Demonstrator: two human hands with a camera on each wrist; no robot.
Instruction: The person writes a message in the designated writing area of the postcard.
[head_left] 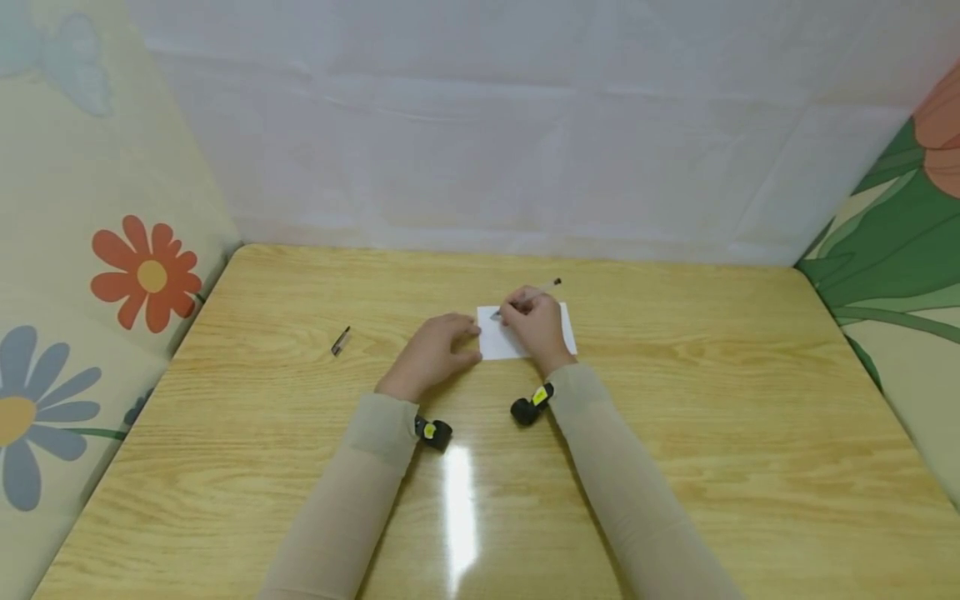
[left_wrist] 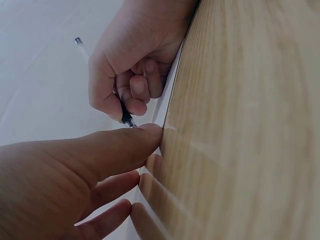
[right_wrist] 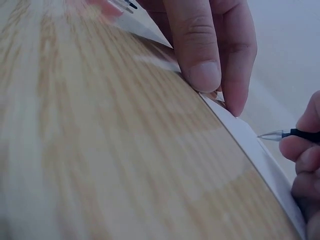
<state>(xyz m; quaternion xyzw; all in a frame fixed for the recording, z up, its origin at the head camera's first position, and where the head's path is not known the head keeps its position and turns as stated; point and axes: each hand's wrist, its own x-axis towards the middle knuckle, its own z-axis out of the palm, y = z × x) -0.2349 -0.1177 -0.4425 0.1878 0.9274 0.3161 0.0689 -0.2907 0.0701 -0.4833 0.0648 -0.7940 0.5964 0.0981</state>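
Observation:
A small white sheet of paper lies on the wooden table. My right hand rests over it and pinches a pen with a clear barrel and dark grip. In the right wrist view the pen's silver tip points down at the paper, at or very near its surface. My left hand touches the paper's left edge with thumb and fingertips, fingers nearly straight. In the left wrist view its thumb presses at the paper's edge. A pen cap lies on the table left of my left hand.
The wooden table stretches around the paper, with a bright reflection near the front. A white cloth hangs behind it. Walls with painted flowers stand at both sides. Each wrist wears a small black camera.

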